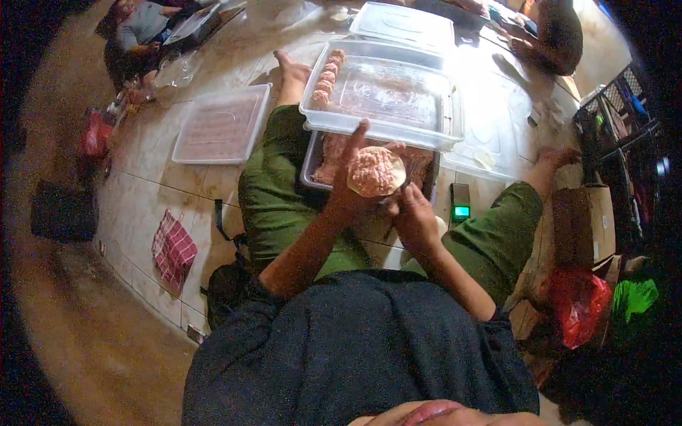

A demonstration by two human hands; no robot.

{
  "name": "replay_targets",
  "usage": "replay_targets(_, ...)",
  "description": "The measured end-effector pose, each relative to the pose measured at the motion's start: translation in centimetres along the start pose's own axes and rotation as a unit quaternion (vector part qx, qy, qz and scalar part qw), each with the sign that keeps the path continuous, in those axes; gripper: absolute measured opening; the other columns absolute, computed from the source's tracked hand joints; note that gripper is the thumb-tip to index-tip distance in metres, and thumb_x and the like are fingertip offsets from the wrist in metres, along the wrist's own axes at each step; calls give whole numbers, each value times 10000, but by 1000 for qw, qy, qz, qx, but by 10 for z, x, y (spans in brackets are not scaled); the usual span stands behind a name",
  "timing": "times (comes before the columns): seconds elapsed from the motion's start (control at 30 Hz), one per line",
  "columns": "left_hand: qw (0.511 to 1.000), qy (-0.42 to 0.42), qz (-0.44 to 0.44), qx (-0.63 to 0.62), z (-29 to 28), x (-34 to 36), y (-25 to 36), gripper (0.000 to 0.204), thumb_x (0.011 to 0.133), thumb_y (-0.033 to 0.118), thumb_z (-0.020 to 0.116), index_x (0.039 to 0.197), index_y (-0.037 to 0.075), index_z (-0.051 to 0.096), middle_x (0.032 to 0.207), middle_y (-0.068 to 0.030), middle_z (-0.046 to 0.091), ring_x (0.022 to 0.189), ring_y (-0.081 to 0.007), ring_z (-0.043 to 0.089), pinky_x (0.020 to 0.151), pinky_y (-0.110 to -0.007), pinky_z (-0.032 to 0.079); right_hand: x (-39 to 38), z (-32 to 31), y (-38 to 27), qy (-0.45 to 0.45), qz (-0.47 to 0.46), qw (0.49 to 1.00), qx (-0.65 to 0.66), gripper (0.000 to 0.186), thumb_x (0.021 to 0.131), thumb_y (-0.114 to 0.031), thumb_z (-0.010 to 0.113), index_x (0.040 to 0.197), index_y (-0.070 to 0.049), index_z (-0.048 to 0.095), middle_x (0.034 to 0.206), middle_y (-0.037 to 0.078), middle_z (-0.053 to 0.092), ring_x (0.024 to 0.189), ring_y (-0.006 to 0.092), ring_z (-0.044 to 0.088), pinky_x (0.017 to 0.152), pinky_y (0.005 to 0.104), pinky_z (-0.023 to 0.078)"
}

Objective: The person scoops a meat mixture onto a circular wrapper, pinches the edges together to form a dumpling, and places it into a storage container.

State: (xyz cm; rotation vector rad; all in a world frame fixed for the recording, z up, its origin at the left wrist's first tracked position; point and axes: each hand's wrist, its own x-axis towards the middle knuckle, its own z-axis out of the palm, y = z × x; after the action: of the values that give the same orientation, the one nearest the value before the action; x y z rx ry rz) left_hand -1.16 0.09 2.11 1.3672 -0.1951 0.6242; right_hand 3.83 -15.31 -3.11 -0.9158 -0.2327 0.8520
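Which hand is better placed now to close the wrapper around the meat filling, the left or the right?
Probably the right hand. The left hand lies under the round wrapper with its heap of filling and is occupied holding it. The right hand sits just beside the wrapper's edge, though it may hold a small tool.

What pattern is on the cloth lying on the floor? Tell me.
Red and white checks on the cloth, seen in the head view.
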Motion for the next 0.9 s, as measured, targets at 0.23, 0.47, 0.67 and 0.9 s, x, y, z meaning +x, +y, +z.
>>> replay_targets(0.23,997,-34,9,70,0,-5,-7,811,663,105,790,1324,63,322,1061,-119,590,931,-174,572,828,-309,468,15,4,-3,13,-260,812,-523,368,900,-129,496,1251,-50,415,895,138,632,708,230,608,596,344,482)
replay_targets(0.47,988,48,14,148,8,-7,8,733,660,136,789,1277,61,400,931,-64,569,838,-154,556,773,-281,471,6,17,-4,-54,-356,805,-471,311,887,-119,456,1176,-8,428,846,148,630,634,309,595,588,364,464)
replay_targets(0.67,977,127,-2,172,-3,-13,-7,833,640,225,810,1301,31,341,1074,-107,491,987,-200,490,874,-327,411,-3,39,-30,-19,-197,869,-454,172,933,-174,442,925,-15,505,697,96,526,615,174,522,564,288,425)
replay_targets(0.9,983,173,-7,57,21,-16,0,877,727,307,747,1342,19,193,1205,-151,358,1106,-230,392,955,-350,343,1,44,-20,-41,-211,851,-479,280,910,-150,420,1147,-15,479,831,193,622,745,305,635,646,361,477)
